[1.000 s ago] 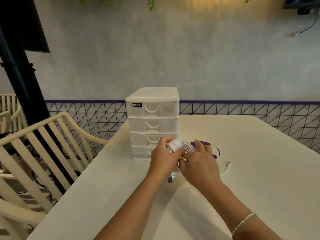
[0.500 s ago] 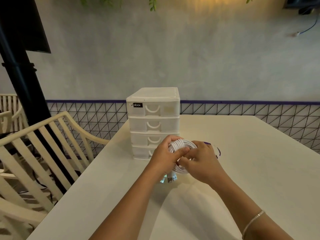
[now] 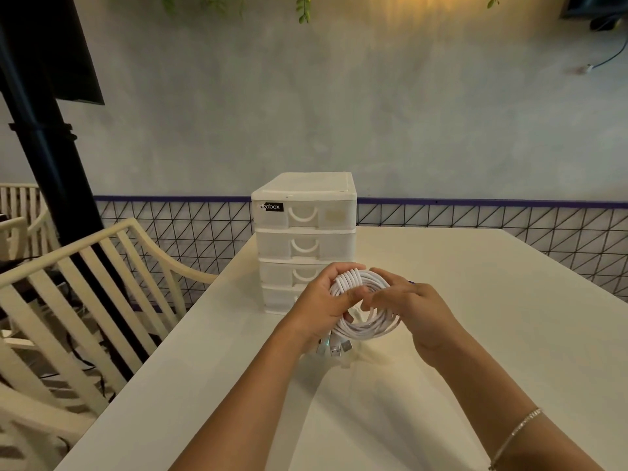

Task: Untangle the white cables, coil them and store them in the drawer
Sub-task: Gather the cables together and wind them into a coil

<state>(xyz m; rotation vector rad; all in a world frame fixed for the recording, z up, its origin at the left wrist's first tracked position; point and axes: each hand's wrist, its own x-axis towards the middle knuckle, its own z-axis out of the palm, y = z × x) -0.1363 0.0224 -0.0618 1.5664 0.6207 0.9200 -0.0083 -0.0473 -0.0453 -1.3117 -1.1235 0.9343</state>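
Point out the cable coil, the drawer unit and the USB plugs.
cable coil (image 3: 370,326): head view, on the lower loops between the hands.
drawer unit (image 3: 334,244): head view, on the second drawer's front, right of its handle.
USB plugs (image 3: 336,350): head view, on the metal ends hanging below the coil.

A café-like seating area: white table (image 3: 475,334), slatted chairs (image 3: 85,283), hanging greenery (image 3: 304,8), grey wall (image 3: 373,113).

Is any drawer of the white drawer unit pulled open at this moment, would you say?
No; every visible drawer front of the drawer unit sits flush and closed, while the left hand and right hand hold the coiled white cables before it.
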